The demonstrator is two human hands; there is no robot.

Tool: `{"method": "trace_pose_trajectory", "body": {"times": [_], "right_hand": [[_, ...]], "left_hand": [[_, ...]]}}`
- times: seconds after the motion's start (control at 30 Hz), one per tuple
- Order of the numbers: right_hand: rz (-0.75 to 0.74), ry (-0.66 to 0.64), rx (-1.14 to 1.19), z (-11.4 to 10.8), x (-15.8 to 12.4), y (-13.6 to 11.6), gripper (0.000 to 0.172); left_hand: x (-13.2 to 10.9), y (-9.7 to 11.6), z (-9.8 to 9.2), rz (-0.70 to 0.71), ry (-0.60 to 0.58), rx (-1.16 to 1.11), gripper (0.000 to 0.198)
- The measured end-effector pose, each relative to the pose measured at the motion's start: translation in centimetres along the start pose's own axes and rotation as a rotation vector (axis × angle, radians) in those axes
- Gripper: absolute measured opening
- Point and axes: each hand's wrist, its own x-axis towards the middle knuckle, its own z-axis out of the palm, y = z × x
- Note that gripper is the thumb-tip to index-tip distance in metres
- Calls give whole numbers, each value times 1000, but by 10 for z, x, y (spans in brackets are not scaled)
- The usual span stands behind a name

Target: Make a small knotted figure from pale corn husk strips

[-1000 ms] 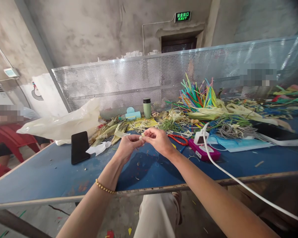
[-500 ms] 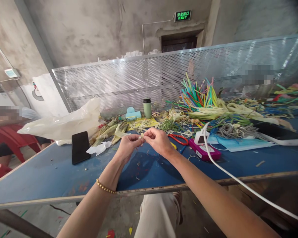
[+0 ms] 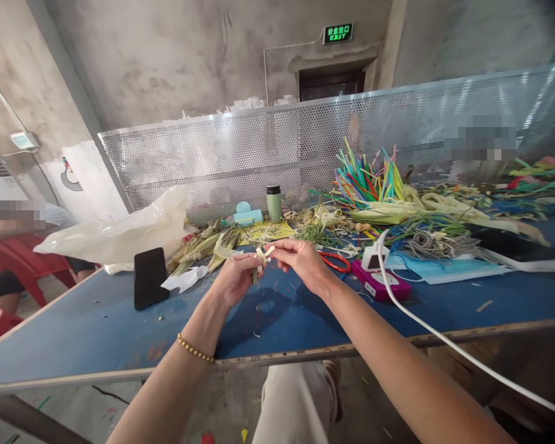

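My left hand (image 3: 238,275) is closed on a small piece of pale folded husk strips (image 3: 261,254), held just above the blue table (image 3: 189,333). My right hand (image 3: 304,262) pinches one pale end of the same strips between thumb and forefinger. A bit of the piece hangs below the left fingers; how it is joined cannot be made out. Behind the left hand lie dried corn husks (image 3: 206,245) and a torn white scrap (image 3: 185,279). Red-handled scissors (image 3: 337,262), partly hidden, lie just beyond my right hand.
A black phone (image 3: 150,277) and a plastic bag (image 3: 120,223) lie left. A purple power block (image 3: 382,280) with a white cable (image 3: 425,327) stands right. Behind are a green tumbler (image 3: 274,204), colourful pipe cleaners (image 3: 370,176) and a perforated metal screen (image 3: 222,154). One person sits at far left.
My hands have drawn slightly apart. The pale strips now show more between them, with an end stretched toward my right fingers.
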Motion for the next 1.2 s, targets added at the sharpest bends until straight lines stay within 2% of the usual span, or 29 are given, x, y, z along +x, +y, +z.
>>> {"method": "trace_pose_trajectory", "body": {"times": [0.37, 0.77, 0.93, 1.2], "right_hand": [[-87, -139, -78, 1, -3, 1, 25], [-355, 11, -626, -3, 1, 2, 7], [-380, -2, -688, -2, 0, 4, 9], [-410, -56, -751, -2, 0, 10, 11]], "left_hand": [[-4, 2, 4, -39, -25, 19, 12], [-2, -3, 5, 62, 25, 127, 27], [-2, -3, 7, 109, 82, 247, 31], [1, -9, 3, 175, 102, 490, 30]]}}
